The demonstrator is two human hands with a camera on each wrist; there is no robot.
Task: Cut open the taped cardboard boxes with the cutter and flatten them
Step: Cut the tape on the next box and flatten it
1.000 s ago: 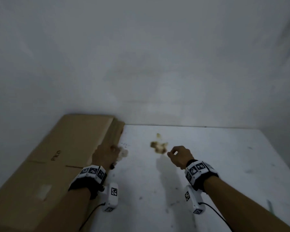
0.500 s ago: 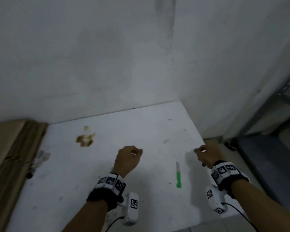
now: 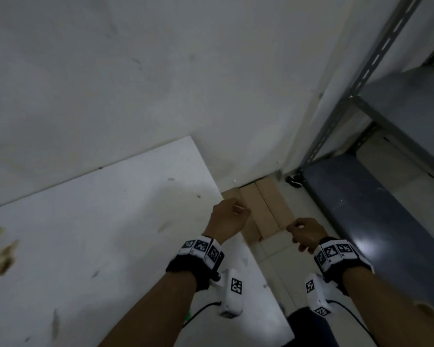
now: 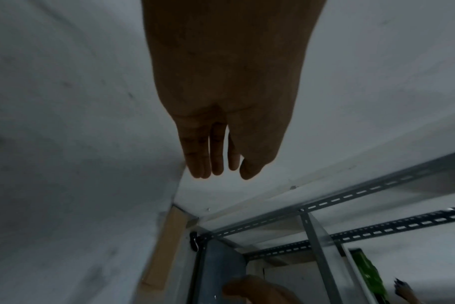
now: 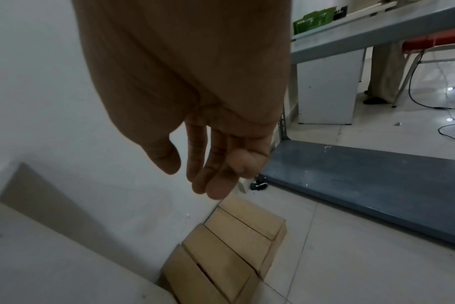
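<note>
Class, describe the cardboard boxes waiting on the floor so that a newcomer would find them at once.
Start at the white table against the wall. Beside its right edge, on the tiled floor at the foot of the wall, lie the cardboard boxes in a row. They are the only tan things there, left of the grey metal shelf.

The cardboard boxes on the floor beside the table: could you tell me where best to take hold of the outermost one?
Probably the outermost box by its free near end, from above. The wall and neighbouring boxes block its other sides.
</note>
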